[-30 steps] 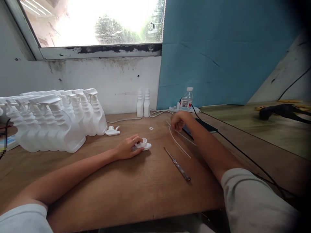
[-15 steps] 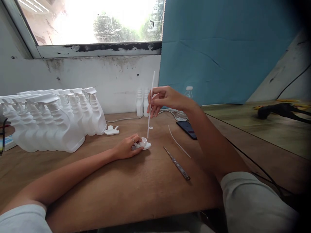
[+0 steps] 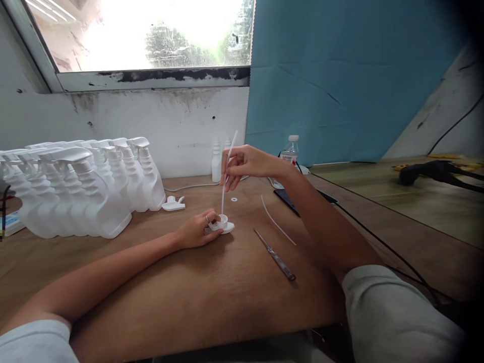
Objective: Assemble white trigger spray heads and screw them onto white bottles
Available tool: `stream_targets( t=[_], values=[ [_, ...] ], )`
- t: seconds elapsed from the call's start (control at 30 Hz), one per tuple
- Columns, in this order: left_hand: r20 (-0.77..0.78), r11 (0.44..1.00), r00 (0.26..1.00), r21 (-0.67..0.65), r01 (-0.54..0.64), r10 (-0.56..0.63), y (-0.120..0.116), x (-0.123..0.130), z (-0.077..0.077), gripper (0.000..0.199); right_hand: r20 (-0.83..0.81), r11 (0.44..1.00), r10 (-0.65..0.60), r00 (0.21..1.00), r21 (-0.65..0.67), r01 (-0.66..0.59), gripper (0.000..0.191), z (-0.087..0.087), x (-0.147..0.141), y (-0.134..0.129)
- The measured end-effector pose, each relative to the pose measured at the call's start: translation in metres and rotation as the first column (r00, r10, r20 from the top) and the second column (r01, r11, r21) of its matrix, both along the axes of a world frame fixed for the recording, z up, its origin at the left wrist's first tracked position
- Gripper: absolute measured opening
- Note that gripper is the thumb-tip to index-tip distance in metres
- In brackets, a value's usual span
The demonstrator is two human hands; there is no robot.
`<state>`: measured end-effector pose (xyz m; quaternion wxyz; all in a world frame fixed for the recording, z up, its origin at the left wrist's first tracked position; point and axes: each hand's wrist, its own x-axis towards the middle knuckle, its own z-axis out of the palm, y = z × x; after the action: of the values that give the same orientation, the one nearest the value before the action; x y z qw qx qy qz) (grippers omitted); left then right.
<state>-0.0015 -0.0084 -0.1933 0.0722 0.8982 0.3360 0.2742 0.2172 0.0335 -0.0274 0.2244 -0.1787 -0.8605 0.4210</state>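
My left hand (image 3: 198, 229) rests on the brown table (image 3: 181, 297), its fingers closed on a white spray head (image 3: 228, 228) lying with its round cap opening upward. Above it, my right hand (image 3: 242, 166) pinches a thin white tube (image 3: 223, 199), held nearly upright and leaning slightly right at the top. The tube's lower end is at the cap opening; how deep it sits inside cannot be made out. A small white ring (image 3: 234, 199) lies just behind the spray head.
White spray bottles (image 3: 109, 201) stand in rows at the left, near a loose spray head (image 3: 174, 203). A screwdriver (image 3: 278, 259), a curved thin tube (image 3: 276, 222), a phone (image 3: 286, 200) and a clear bottle (image 3: 291, 148) are on the right. Small white bottles (image 3: 216, 164) stand behind.
My right hand has moved left and down, bringing the tube's lower end to the cap opening. My left hand holds the spray head in the same place.
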Motion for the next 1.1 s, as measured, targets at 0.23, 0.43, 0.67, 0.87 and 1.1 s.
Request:
stream_targets(
  t=[0.23,0.43,0.67,0.87,1.1],
  values=[
    [0.002,1.000,1.000,-0.008,0.010,-0.010,0.000,0.000,0.000,0.022,0.025,1.000,0.020,0.999,-0.007,-0.020,0.008,0.002,0.000,-0.006],
    [0.002,1.000,1.000,-0.011,0.000,0.000,-0.001,0.001,0.001,0.022,0.063,0.998,0.065,0.996,0.017,-0.066,0.006,0.005,0.000,-0.015],
    [0.000,1.000,1.000,-0.015,-0.003,0.003,-0.001,0.000,0.000,0.023,0.110,0.995,0.095,0.989,0.015,-0.098,0.006,0.008,-0.001,-0.026],
    [0.005,1.000,1.000,-0.017,-0.006,0.006,-0.001,0.001,0.001,0.023,0.122,0.996,0.089,0.989,0.005,-0.090,0.006,0.008,-0.002,-0.025],
    [0.002,0.999,1.000,-0.034,-0.030,0.030,-0.004,0.001,0.002,0.025,0.194,0.997,-0.014,0.981,0.075,0.000,0.007,0.003,-0.004,-0.008]
  ],
)
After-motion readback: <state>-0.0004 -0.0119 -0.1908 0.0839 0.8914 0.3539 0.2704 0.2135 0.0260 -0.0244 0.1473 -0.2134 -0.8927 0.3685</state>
